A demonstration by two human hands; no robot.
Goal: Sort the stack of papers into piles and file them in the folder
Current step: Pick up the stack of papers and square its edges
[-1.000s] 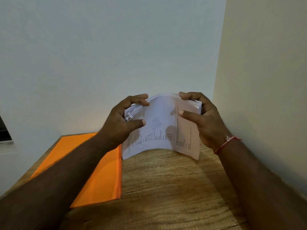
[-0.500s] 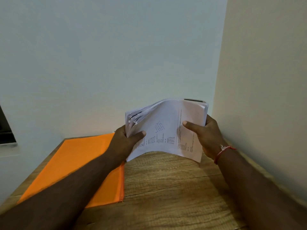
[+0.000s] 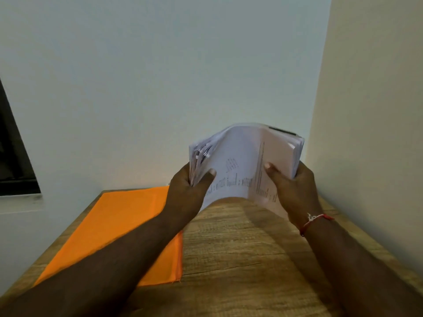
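Pale walls meet in a corner behind a wooden table [image 3: 240,259], with a dark window [image 3: 13,156] at the far left. An orange folder [image 3: 119,225] lies flat along the table's left edge, probably left there to be within reach once piles exist; the left forearm crosses above it. Next comes the left hand [image 3: 185,191], raised over the table, thumb on the front sheet and fingers behind, gripping the left edge of the stack of papers [image 3: 238,161]. That edge is fanned, which suggests the sheets are being loosened for leafing through. The stack hangs in the air above the table's far right corner, touching neither table nor folder, bowed, its printed face turned toward the person, presumably so it can be read. The right hand [image 3: 295,188], with a red thread [image 3: 315,219] at its wrist, clasps the stack's right edge, thumb in front, and seems to steady it. No pile lies on the table, so sorting looks barely begun.
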